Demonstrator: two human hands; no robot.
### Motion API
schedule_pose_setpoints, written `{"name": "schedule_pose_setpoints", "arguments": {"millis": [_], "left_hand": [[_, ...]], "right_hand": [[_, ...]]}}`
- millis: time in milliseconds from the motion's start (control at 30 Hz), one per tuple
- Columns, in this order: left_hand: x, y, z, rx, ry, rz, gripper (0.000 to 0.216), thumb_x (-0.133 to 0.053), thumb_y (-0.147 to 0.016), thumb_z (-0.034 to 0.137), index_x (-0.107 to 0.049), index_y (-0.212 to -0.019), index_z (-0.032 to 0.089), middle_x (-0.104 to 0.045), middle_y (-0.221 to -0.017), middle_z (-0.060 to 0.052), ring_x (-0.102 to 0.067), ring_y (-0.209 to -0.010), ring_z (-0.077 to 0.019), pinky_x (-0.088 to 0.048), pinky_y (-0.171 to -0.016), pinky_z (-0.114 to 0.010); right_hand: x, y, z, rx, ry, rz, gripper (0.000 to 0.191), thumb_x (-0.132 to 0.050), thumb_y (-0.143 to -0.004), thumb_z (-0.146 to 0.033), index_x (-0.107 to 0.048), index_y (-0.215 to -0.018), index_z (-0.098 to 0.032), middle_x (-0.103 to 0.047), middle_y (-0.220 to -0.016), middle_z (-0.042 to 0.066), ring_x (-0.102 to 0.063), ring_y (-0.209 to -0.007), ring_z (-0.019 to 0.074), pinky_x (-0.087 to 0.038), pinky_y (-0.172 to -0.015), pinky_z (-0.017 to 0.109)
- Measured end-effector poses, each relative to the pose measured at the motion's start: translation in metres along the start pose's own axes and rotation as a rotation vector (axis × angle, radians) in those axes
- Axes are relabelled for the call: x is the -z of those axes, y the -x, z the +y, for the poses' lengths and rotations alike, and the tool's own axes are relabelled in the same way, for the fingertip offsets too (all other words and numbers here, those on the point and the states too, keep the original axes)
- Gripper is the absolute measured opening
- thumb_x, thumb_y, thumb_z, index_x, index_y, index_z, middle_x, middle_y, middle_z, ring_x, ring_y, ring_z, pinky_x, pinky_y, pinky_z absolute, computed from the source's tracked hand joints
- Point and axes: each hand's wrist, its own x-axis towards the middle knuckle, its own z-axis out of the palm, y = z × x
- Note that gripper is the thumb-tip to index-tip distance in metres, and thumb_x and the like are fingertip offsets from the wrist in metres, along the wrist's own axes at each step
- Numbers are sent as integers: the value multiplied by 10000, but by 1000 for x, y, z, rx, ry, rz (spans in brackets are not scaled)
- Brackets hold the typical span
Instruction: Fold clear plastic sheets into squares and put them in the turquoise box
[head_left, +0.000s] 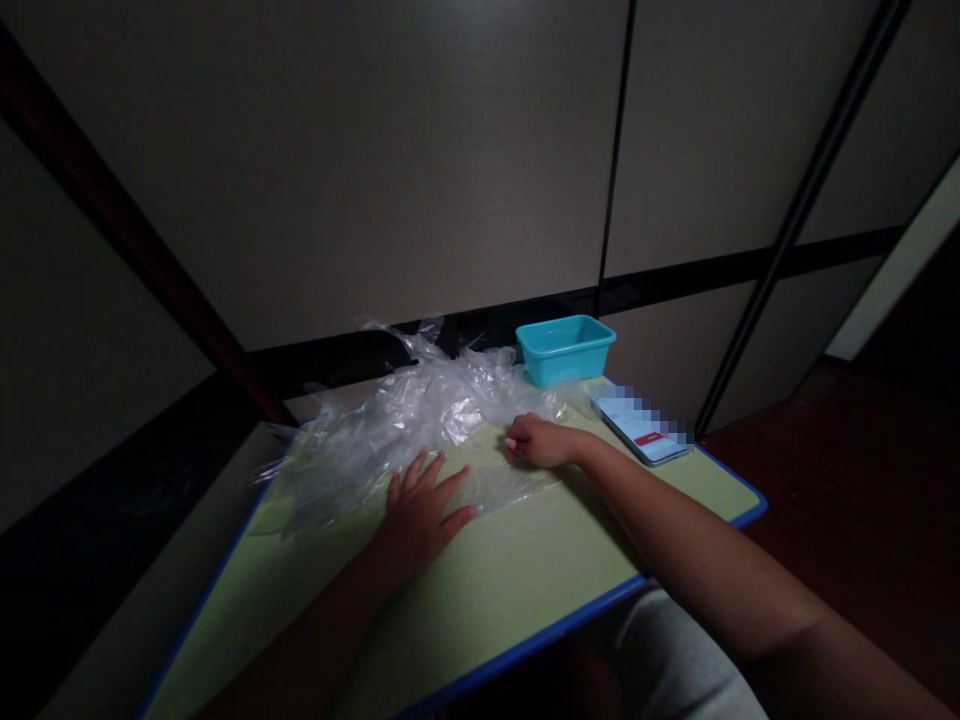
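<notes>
A clear plastic bag [502, 488] lies flat on the table between my hands. My left hand [421, 515] rests palm down at its left end, fingers spread and thumb touching the plastic. Curled above the bag's right part is my right hand [538, 442], its fingers closed; a small reddish spot shows by the fingertips, too small to name. What the fingers hold, if anything, is hidden. Just beyond both hands spreads a loose, crumpled pile of clear plastic bags [420, 400].
A turquoise plastic basket [566, 355] stands at the table's back edge. Right of my right hand lies a phone [641, 430] with its screen lit. The light-green table [480, 620] has a blue rim, and cabinet panels [420, 170] rise behind it.
</notes>
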Motion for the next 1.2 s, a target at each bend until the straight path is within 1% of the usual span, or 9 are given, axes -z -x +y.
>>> {"name": "schedule_pose_setpoints", "arguments": {"millis": [133,300,500,600,733,900,1200], "left_hand": [[-2,-1,-1,-5,3,10,504,-491,-802,504,-441,-1278,348,-341,-1411,-72,-155,-1326,-308,-160,-1007,-525],[-5,-2,-2,-8,8,21,498,-487,-802,507,-445,-1274,352,-345,-1409,-68,-156,-1325,-310,-164,-1003,-530],[-4,0,-1,-9,1,21,514,-495,-803,497,-425,-1289,347,-341,-1410,-74,-163,-1322,-308,-158,-1007,-521],[-2,0,0,-21,12,13,495,-479,-816,483,-400,-1295,385,-324,-1422,-48,-149,-1323,-316,-152,-1004,-527],[0,0,0,-32,34,-1,432,-468,-825,472,-435,-1253,431,-324,-1423,-21,-151,-1321,-324,-153,-998,-539],[-1,0,0,-22,46,-6,432,-479,-815,481,-453,-1243,426,-323,-1423,-16,-150,-1318,-331,-149,-1000,-536],[0,1,0,-30,23,-2,432,-467,-823,488,-435,-1251,437,-349,-1406,-48,-168,-1315,-331,-166,-990,-530]], "right_hand": [[-7,-3,-1,-28,51,14,227,-430,-844,-199,-642,-863,-121,-575,-952,116,-483,-891,193,-346,-770,278],[-12,-5,-8,-43,98,15,251,-402,-864,-228,-626,-901,-122,-561,-981,116,-476,-914,199,-342,-790,290],[-10,-4,-16,-60,141,-7,276,-377,-862,-242,-621,-915,-124,-549,-1008,128,-460,-953,235,-357,-745,312],[-10,-4,-18,-57,152,-14,283,-368,-864,-248,-617,-922,-126,-543,-1017,129,-452,-964,242,-359,-733,318],[-9,-4,-19,-41,159,-22,284,-366,-864,-256,-617,-899,-127,-538,-1009,128,-451,-955,244,-356,-733,329],[-10,-5,-20,-22,163,-23,290,-352,-866,-249,-614,-886,-126,-530,-1011,129,-446,-956,243,-350,-750,342],[-9,-3,-21,-9,193,-40,303,-350,-862,-258,-618,-895,-123,-531,-1008,136,-447,-957,252,-365,-758,355]]}}
